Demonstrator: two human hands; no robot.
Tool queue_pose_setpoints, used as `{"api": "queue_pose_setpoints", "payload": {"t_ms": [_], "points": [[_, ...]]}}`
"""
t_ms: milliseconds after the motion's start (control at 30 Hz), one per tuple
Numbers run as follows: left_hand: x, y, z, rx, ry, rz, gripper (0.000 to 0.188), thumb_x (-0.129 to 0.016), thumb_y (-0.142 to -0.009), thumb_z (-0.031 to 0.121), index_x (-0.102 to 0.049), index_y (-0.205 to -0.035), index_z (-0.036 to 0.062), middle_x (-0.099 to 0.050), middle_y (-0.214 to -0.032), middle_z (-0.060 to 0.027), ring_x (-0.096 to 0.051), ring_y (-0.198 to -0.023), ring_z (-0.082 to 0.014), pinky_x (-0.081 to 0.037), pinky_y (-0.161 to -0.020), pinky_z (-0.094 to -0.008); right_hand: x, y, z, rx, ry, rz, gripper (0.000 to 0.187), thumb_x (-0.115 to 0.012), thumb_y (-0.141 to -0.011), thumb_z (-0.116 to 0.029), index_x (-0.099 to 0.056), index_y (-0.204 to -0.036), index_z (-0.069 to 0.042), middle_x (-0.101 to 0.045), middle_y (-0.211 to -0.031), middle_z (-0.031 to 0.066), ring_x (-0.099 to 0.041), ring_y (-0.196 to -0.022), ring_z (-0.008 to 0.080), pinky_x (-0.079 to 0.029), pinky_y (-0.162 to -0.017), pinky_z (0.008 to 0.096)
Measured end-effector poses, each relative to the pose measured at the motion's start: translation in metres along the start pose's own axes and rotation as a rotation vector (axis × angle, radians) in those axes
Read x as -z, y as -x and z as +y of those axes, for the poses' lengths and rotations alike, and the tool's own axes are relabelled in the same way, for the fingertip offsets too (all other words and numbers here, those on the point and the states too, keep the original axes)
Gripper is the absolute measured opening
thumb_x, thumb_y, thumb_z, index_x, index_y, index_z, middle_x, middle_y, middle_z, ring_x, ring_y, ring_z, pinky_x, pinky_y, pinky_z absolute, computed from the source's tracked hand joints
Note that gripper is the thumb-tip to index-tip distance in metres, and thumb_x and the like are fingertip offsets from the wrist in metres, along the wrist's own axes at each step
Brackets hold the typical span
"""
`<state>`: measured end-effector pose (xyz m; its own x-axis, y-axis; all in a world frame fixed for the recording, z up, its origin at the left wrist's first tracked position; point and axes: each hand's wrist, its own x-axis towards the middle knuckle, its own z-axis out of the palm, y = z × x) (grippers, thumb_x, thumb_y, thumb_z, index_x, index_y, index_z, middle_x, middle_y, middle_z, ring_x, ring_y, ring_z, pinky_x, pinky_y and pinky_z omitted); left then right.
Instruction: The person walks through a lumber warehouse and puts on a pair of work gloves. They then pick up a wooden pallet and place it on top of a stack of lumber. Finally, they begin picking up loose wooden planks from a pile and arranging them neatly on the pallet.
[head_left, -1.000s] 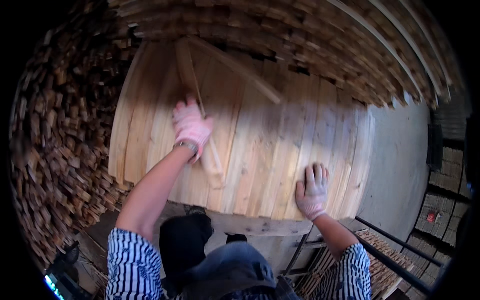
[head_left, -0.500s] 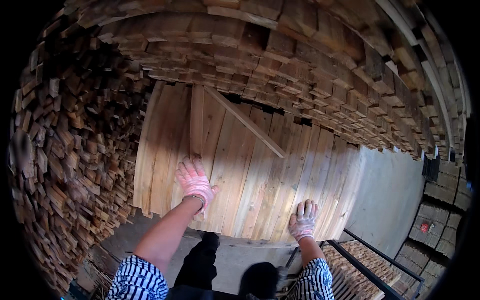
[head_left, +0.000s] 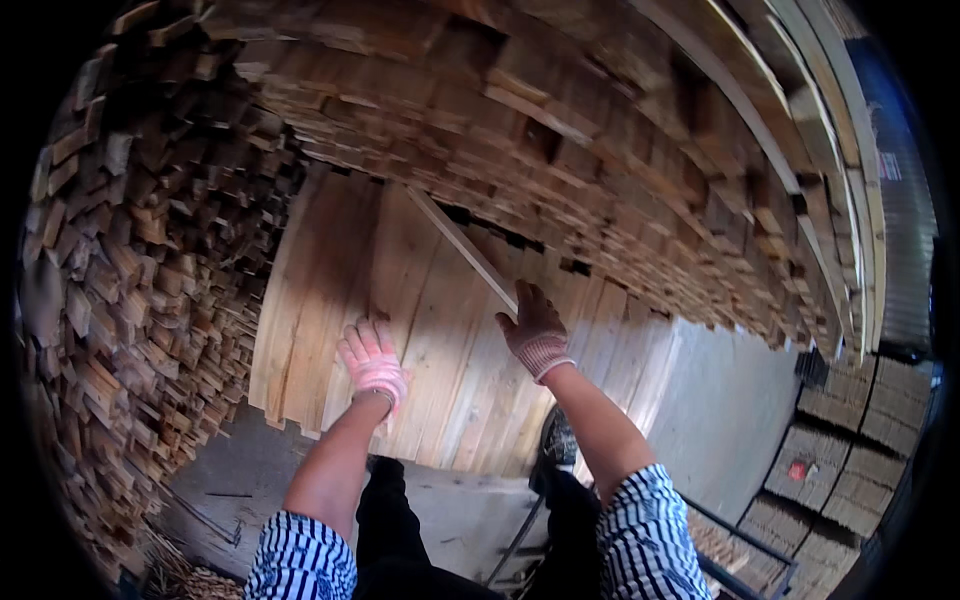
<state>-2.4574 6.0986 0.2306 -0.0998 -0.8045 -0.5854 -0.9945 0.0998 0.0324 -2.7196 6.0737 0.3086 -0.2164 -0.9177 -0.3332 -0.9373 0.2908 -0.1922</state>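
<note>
A layer of pale wooden boards (head_left: 450, 350) lies side by side before me. My left hand (head_left: 372, 362), in a pink-and-white work glove, rests flat on the boards left of the middle, fingers stretched out. A narrow wooden strip (head_left: 455, 238) lies slantwise across the boards, its far end by the stacked timber. Around its near end is my right hand (head_left: 537, 335), also gloved, with the thumb on one side and the fingers on the other. That end of the strip is hidden under the hand.
A tall heap of board ends (head_left: 160, 280) rises on the left. Stacked timber (head_left: 600, 170) overhangs the far side. Bundled wood (head_left: 840, 440) stands at the right beyond grey floor (head_left: 720, 420). A dark metal rail (head_left: 735, 535) is near my right arm; my shoe (head_left: 560, 440) is by the near edge.
My right hand has left the boards' near right edge and reached forward and left to the slanted strip. The left hand stays flat on the boards. My view has shifted, and my right foot has come forward.
</note>
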Motion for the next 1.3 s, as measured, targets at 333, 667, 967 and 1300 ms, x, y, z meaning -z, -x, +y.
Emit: {"api": "queue_pose_setpoints", "payload": {"t_ms": [333,667,967,1300], "points": [[0.017,0.045,-0.010,0.220,0.432,-0.028,0.092,-0.058,-0.076,0.000,-0.016,-0.157,0.0128,-0.032,-0.153,-0.0239,-0.029,-0.142,-0.0410,-0.022,-0.120,-0.0440,0.050,0.050,0.057,0.196,-0.264,-0.389,0.037,-0.050,-0.094,-0.031,-0.058,-0.117,-0.004,-0.063,-0.109,0.0252,-0.059,-0.107,0.0426,-0.046,-0.094,0.0482],[0.275,0.336,-0.055,0.470,0.489,-0.290,0.070,-0.063,-0.081,0.020,-0.039,-0.145,0.0022,-0.062,-0.124,-0.0252,-0.060,-0.120,-0.0360,-0.048,-0.100,-0.0391,0.399,0.240,0.178,0.160,-0.442,-0.430,0.048,-0.057,-0.092,-0.043,-0.059,-0.125,-0.009,-0.068,-0.104,0.0223,-0.065,-0.099,0.0411,-0.051,-0.087,0.0480],[0.546,0.437,0.051,0.238,1.095,0.174,0.058,-0.058,-0.094,0.038,-0.048,-0.142,0.0055,-0.067,-0.115,-0.0213,-0.065,-0.104,-0.0295,-0.049,-0.091,-0.0372,0.526,0.245,0.043,0.024,-0.769,-0.429,0.052,-0.059,-0.093,-0.045,-0.056,-0.129,-0.008,-0.067,-0.107,0.0234,-0.064,-0.106,0.0384,-0.049,-0.090,0.0422],[0.685,0.329,0.080,-0.323,1.720,0.236,0.061,-0.059,-0.100,0.025,-0.031,-0.151,0.0075,-0.060,-0.125,-0.0076,-0.057,-0.109,-0.0165,-0.049,-0.093,-0.0304,0.571,0.143,-0.225,0.491,-0.784,0.343,0.059,-0.038,-0.103,-0.036,-0.031,-0.150,-0.001,-0.048,-0.138,0.0259,-0.050,-0.123,0.0434,-0.046,-0.100,0.0447]]}}
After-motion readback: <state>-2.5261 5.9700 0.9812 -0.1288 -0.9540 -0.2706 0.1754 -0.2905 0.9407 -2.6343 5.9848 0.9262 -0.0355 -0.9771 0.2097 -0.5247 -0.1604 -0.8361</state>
